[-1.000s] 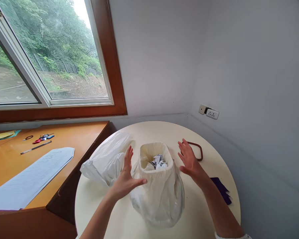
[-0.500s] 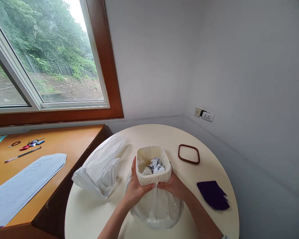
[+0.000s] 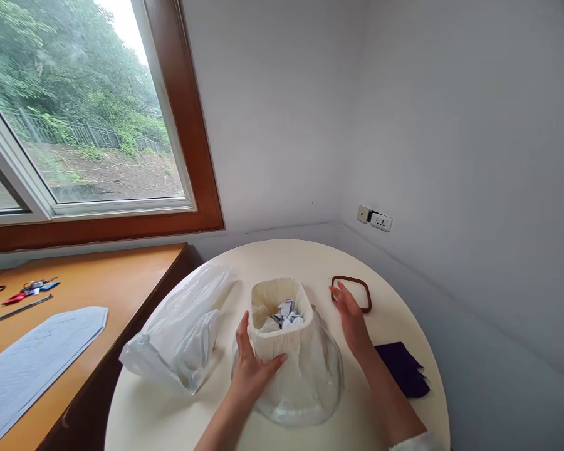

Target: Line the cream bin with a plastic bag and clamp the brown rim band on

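Observation:
A small cream trash bin (image 3: 305,358) lined with a translucent plastic bag stands on the round table, with crumpled paper (image 3: 289,315) inside. My left hand (image 3: 252,371) grips its near left side, thumb across the front below the rim. To the bin's right, my right hand (image 3: 351,316) is over the left edge of a brown rounded-square ring (image 3: 366,294), fingers apart. Whether its fingertips touch the ring I cannot tell. The bag's loose skirt spreads around the bin's base.
A white plastic bag (image 3: 169,344) lies crumpled at the table's left. Dark purple cloth (image 3: 403,368) rests partly behind my right forearm. On the wooden desk (image 3: 122,266) are paper sheets (image 3: 42,357), a pen (image 3: 21,309) and keys (image 3: 35,288). A wall socket (image 3: 381,222) is beyond the table.
My right hand has let go of the bin and moved right and up to the brown ring. My left hand stays on the bin. The view has shifted slightly to the right.

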The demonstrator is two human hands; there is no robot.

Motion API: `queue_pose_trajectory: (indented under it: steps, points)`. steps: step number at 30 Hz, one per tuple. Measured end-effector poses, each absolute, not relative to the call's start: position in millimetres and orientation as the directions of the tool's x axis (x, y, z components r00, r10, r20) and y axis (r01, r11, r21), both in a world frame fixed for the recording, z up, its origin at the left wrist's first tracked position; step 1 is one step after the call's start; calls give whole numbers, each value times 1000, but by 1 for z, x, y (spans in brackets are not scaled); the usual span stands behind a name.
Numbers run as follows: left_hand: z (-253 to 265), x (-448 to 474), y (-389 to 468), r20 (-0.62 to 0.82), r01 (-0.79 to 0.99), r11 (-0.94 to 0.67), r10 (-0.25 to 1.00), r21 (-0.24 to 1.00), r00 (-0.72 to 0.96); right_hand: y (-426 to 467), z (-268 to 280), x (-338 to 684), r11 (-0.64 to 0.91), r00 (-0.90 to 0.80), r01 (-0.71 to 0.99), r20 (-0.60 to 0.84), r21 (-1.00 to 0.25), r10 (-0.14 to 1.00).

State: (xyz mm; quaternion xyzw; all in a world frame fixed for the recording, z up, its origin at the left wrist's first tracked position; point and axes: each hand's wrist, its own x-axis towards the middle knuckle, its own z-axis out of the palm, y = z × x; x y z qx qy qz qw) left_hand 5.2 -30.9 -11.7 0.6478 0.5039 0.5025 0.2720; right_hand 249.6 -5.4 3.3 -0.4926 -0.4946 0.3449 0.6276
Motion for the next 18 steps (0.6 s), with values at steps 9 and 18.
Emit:
queue_pose_trajectory:
  steps: [9, 18]
  points:
    - [-2, 5, -37, 399, 345, -377, 917, 860, 7, 17, -58, 257, -151, 338, 864, 331, -480, 881]
    - [2, 1, -38, 453, 390, -436, 890, 811, 53, 15, -52, 258, -47, 282, 876, 432, -480, 856]
